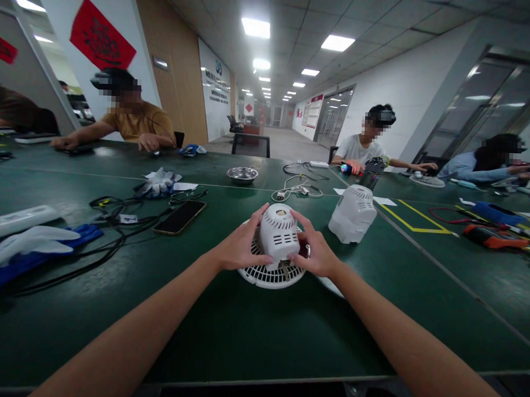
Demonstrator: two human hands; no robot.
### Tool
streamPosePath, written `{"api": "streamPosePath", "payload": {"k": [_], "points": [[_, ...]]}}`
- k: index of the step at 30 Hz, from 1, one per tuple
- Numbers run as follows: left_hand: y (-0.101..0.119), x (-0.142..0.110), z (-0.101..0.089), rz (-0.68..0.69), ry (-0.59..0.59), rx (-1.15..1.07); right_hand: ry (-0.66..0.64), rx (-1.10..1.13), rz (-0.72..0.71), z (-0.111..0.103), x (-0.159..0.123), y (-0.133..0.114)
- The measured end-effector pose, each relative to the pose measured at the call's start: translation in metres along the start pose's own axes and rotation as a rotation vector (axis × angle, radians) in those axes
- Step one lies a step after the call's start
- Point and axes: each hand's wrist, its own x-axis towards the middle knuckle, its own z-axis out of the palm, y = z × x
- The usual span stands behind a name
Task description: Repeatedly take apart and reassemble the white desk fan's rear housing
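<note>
A white vented fan motor housing (281,231) stands over a round white fan grille (268,279) on the green table in front of me. My left hand (242,244) is closed on the housing's left side, thumb low and fingers toward its top. From the right, my right hand (317,252) grips the same housing with fingers and thumb curved around it. Part of the grille is covered by the housing and my hands. Beneath my right wrist, a white curved edge (332,287) shows; the rest of it is hidden.
A second white plastic housing (353,214) stands to the right. Leftward lie a phone (180,217), black cables (113,244), and gloves (29,249). A metal bowl (242,174) and white cable (298,191) are farther back. An orange multimeter (494,236) lies right. Several people sit across the table.
</note>
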Motion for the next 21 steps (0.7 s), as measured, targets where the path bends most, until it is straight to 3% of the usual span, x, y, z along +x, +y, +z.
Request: {"api": "streamPosePath", "payload": {"k": [8,21], "points": [[0.015,-0.002,-0.003,-0.018,-0.020,0.010,-0.031,0.017,0.009,0.001,0.000,-0.012],[0.006,0.001,0.002,-0.018,0.036,0.043,-0.035,0.101,0.099,0.002,0.001,-0.014]]}}
